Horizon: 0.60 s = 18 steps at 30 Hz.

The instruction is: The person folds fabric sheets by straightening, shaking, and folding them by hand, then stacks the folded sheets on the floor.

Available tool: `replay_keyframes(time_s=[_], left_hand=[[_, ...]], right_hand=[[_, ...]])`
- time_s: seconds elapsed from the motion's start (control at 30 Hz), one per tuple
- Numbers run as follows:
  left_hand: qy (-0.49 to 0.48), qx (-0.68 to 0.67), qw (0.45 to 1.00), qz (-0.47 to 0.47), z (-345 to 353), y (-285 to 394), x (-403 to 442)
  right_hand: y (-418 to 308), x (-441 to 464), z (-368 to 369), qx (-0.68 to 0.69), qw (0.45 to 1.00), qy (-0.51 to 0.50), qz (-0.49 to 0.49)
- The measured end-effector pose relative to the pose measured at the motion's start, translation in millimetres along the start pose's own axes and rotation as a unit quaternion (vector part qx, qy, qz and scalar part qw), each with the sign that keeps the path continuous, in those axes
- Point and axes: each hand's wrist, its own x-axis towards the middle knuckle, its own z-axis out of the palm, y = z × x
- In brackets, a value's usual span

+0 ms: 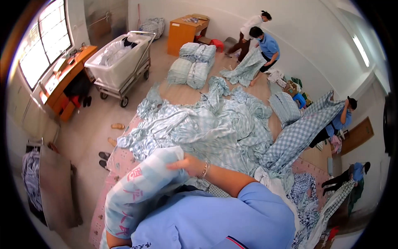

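A checked light-blue and white cloth with pink characters is bunched over my left forearm in front of my chest. My right hand, with a bracelet at the wrist, is closed on the upper end of this cloth. The cloth hides my left hand; only a bit of the forearm shows at the bottom left. Just beyond my hands a large heap of pale green and blue checked cloths spreads over the floor.
Folded bundles lie behind the heap. A wheeled white cart and a desk stand left, a metal cart lower left. Two people are at the back; two more at the right hold checked cloths. Shoes lie left.
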Motion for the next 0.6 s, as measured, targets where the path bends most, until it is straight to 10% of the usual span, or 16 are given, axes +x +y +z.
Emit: replay_keyframes(time_s=[0.27, 0.4, 0.53, 0.6], left_hand=[[-0.219, -0.086, 0.97, 0.058, -47.3, 112.6, -166.0], [-0.079, -0.169, 0.946, 0.264, -80.3, 161.8, -206.1], [0.067, 0.062, 0.846, 0.525, -93.4, 196.4, -262.2], [0.248, 0.192, 0.824, 0.473, -108.8, 193.2, -260.7]], right_hand=[[26.2, 71.0, 87.0, 0.022, 0.999, 0.02, -0.023], [8.9, 109.4, 159.8, -0.076, 0.992, -0.067, -0.072], [-22.8, 111.9, 235.9, -0.183, 0.929, -0.176, -0.268], [-17.6, 122.0, 260.3, -0.17, 0.924, -0.183, -0.29]])
